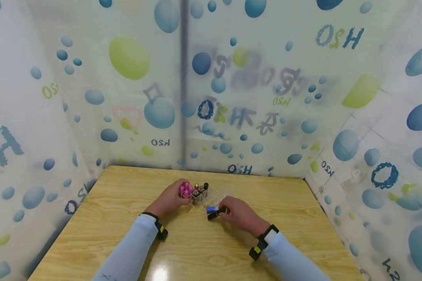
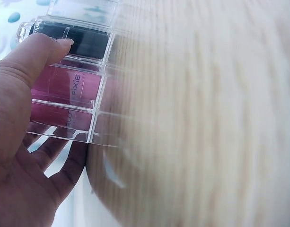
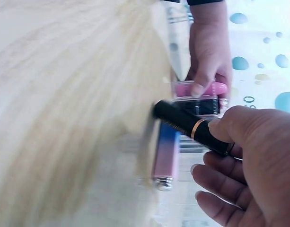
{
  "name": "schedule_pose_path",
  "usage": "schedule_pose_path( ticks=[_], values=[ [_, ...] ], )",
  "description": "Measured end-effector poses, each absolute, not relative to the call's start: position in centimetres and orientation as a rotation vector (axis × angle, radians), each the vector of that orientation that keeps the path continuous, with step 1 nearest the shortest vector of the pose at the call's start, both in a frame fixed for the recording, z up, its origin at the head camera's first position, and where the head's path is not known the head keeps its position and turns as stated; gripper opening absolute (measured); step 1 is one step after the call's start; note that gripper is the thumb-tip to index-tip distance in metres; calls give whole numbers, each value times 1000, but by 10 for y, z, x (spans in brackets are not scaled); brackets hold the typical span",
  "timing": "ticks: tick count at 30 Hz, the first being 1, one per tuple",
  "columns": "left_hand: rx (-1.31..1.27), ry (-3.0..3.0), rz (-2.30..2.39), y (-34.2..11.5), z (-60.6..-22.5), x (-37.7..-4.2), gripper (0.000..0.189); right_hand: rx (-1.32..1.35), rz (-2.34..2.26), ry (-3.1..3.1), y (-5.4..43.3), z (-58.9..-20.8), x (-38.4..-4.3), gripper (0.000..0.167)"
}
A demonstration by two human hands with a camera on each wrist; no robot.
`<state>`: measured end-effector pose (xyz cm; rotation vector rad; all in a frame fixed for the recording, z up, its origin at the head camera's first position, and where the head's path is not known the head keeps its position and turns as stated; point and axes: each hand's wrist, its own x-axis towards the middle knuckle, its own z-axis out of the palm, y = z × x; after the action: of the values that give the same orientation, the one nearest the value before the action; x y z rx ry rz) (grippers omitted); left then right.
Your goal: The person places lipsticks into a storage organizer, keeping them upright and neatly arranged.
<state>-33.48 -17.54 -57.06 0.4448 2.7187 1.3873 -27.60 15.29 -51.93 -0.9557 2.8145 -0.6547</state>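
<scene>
A clear compartment lipstick organizer [image 1: 199, 200] stands toward the back of the table, holding several pink-capped and dark tubes. My left hand [image 1: 171, 198] grips its left end. In the left wrist view, the thumb presses over a black tube [image 2: 88, 43] behind the clear front, beside pink tubes [image 2: 64, 87]. My right hand [image 1: 240, 214] pinches a black lipstick tube [image 3: 180, 118] with a gold band between thumb and fingers, tilted in front of the organizer. Close behind it, a blue-to-pink tube [image 3: 167, 150] with a silvery end lies on the table.
Transparent compartments [image 1: 219, 193] of the organizer extend right, faint against the wood. The wooden table [image 1: 204, 249] meets a patterned curtain [image 1: 232, 152] along its back edge, and similar sheeting hangs at both sides. Each wrist wears a black strap with a small camera.
</scene>
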Motion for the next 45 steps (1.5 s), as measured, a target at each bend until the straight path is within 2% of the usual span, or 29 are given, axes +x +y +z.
schedule_pose_path(
  ticks=[13,19,34,45],
  values=[
    [415,2718,1378,-176,-570,-332,73,-1073,-691,2885,152,-476,-299,23],
    [418,2706,1395,-176,-571,-332,71,-1110,-734,2919,145,-467,-314,27],
    [438,2694,1409,-177,-572,-334,70,-1116,-768,2926,121,-475,-338,33],
    [482,2709,1394,-177,-570,-334,68,-1039,-817,2868,116,-493,-345,20]
  ],
)
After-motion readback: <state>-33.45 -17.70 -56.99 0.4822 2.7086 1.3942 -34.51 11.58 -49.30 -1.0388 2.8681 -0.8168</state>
